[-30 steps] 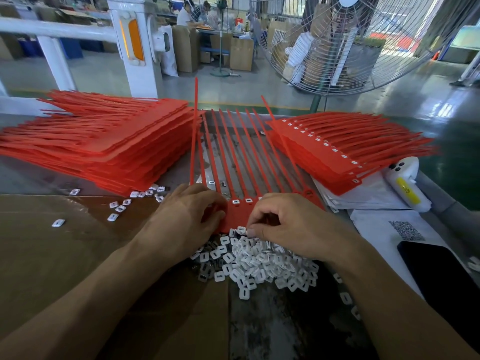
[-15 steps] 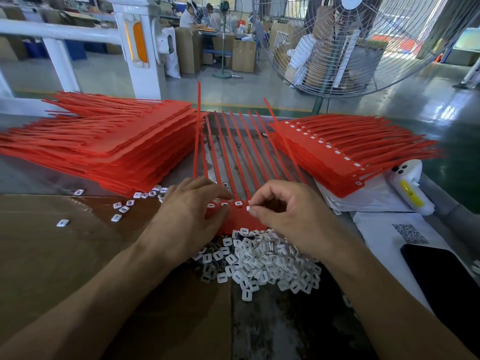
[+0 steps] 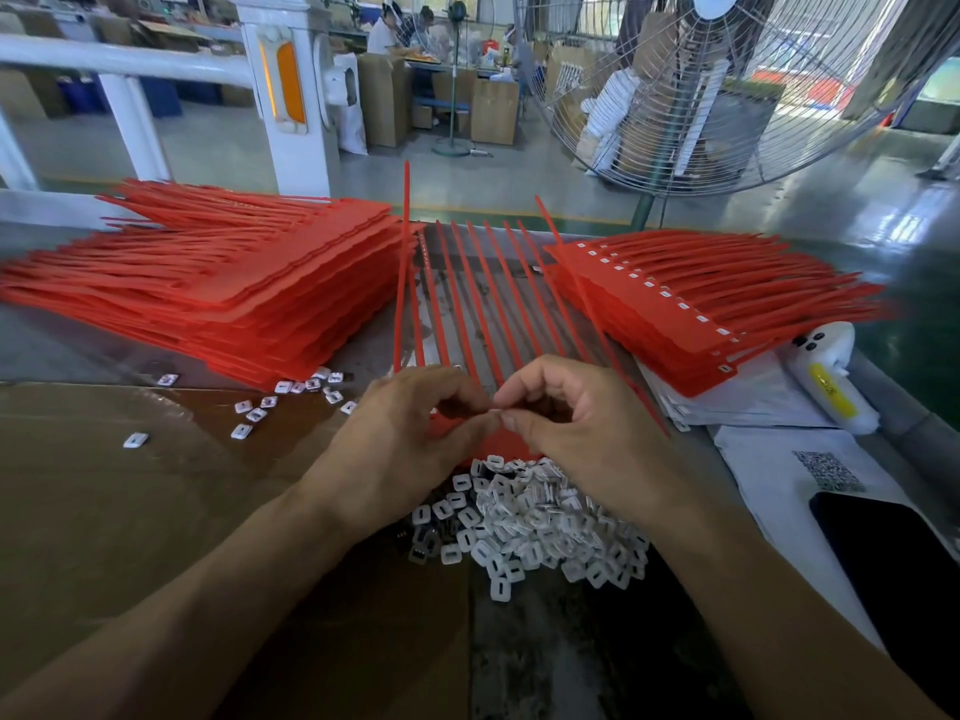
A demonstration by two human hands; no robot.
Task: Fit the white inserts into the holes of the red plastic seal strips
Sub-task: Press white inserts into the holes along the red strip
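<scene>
While the red strip [image 3: 498, 444] is being held flat by the left hand [image 3: 410, 439], something tiny, likely an insert, is being pinched by the right hand [image 3: 571, 423] above it. Next, lining up with a hole is being called for, near the white pile [image 3: 530, 517].

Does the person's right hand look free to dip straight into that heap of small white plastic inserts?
Probably yes: the right hand hovers just above the heap of small white plastic inserts, nothing lying between, though its fingertips seem busy pinching something.
</scene>
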